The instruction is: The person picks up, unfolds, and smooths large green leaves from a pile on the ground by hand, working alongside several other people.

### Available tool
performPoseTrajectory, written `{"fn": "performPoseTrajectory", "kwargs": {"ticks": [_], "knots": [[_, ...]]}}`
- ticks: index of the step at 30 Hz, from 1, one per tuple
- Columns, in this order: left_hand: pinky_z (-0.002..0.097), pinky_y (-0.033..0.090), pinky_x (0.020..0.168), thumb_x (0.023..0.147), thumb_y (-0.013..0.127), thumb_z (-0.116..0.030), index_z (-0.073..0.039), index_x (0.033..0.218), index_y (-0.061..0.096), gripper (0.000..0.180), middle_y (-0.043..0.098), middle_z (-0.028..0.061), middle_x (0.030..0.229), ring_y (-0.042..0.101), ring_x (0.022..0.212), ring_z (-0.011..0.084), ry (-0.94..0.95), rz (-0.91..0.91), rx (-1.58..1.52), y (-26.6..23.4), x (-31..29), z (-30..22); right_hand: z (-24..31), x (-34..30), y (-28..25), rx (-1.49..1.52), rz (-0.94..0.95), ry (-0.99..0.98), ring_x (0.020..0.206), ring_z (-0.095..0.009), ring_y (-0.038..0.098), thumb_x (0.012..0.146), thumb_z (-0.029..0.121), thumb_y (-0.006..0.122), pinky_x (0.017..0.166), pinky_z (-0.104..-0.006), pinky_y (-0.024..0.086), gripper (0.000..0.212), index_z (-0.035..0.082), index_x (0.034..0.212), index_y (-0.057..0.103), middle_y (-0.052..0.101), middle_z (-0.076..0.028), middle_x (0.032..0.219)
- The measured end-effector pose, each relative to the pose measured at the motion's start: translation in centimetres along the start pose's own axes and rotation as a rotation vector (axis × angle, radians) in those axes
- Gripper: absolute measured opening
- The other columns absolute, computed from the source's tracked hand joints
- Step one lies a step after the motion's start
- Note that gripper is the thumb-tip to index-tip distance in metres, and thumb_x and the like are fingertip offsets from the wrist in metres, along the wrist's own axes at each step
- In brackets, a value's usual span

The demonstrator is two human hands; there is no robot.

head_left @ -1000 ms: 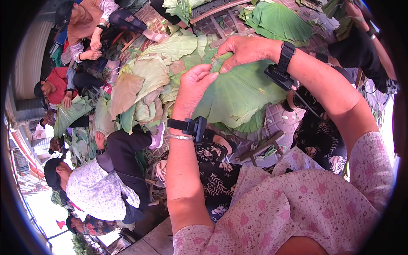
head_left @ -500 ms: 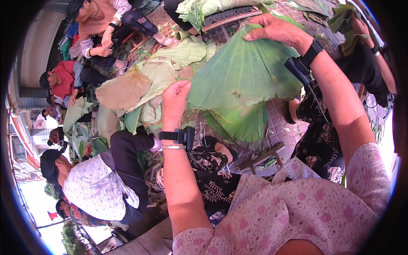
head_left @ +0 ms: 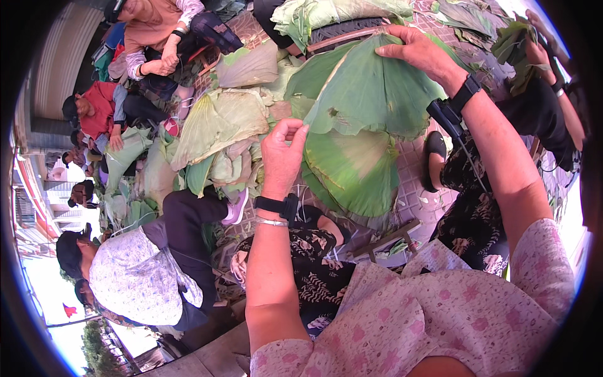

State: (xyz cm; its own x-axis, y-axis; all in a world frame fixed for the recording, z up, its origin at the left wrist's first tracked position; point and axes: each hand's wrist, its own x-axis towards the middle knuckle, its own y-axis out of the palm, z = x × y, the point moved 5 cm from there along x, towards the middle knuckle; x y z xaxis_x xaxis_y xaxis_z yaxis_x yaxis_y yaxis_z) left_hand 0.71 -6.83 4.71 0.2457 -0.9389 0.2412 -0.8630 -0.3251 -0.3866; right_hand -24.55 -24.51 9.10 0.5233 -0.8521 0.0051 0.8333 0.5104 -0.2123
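Note:
A large green lotus leaf (head_left: 370, 88) hangs in front of me, spread between my two hands. My right hand (head_left: 419, 55) grips its upper edge, thumb on the near side. At its left edge, my left hand (head_left: 282, 151) is closed in a pinch on the rim. More green lotus leaf (head_left: 355, 169) shows below the spread one, with a yellowish patch. To the left of my left hand lies a heap of paler leaves, topped by a yellow-green leaf (head_left: 220, 125) and a brownish one (head_left: 250, 66).
A person in a white patterned shirt (head_left: 144, 270) sits close on my left. Beyond the heap another person (head_left: 166, 44) sits with hands together. A rolled leaf bundle (head_left: 345, 16) lies at the back. At right, a person's hand (head_left: 537, 55) holds leaves. A wooden frame (head_left: 386, 242) stands near my knees.
My left hand has shifted right, toward my right hand, and the held leaf's left edge has moved with it. The brownish leaf now shows farther back on the heap.

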Motion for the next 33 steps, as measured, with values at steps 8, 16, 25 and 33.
{"fn": "performPoseTrajectory", "kwargs": {"ticks": [8,16,25,33], "knots": [[0.0198,0.044,0.063,0.086,0.063,-0.004,-0.002,0.091,0.060,0.006,0.061,-0.0020,0.076,0.053,0.067,0.0035,-0.240,0.259,-0.037,2.8,-1.7,3.9,0.5,0.4,0.5,-0.070,0.183,-0.131,0.092,-0.005,0.054,0.086,0.005,0.063,0.086,-0.0217,0.043,0.023,0.004,0.108,0.061,0.062,0.005,0.099],[0.0232,0.048,0.077,0.083,0.055,0.003,0.001,0.105,0.057,0.022,0.063,0.0077,0.095,0.059,0.082,0.0121,-0.238,0.139,-0.369,1.2,-0.5,4.2,2.4,-1.4,-0.1,-0.183,0.288,-0.114,0.088,-0.006,0.053,0.083,0.010,0.068,0.084,-0.0246,0.043,0.018,0.004,0.100,0.062,0.061,0.004,0.092],[0.0261,0.045,0.089,0.086,0.064,-0.009,0.002,0.128,0.046,0.047,0.060,0.0119,0.110,0.058,0.101,0.0172,-0.329,0.091,-0.395,1.3,-0.5,3.1,2.8,-1.7,-1.7,-0.063,0.371,-0.168,0.090,-0.009,0.056,0.079,0.015,0.071,0.085,-0.0252,0.043,0.025,0.002,0.099,0.063,0.061,0.001,0.091],[0.0230,0.048,0.077,0.085,0.066,-0.006,0.002,0.111,0.056,0.028,0.063,0.0050,0.101,0.059,0.087,0.0086,-0.388,0.279,-0.544,1.7,-1.0,3.2,2.2,-1.2,-1.9,-0.127,0.321,-0.118,0.089,-0.005,0.055,0.083,0.010,0.067,0.085,-0.0221,0.043,0.021,0.007,0.104,0.064,0.063,0.005,0.094]]}}
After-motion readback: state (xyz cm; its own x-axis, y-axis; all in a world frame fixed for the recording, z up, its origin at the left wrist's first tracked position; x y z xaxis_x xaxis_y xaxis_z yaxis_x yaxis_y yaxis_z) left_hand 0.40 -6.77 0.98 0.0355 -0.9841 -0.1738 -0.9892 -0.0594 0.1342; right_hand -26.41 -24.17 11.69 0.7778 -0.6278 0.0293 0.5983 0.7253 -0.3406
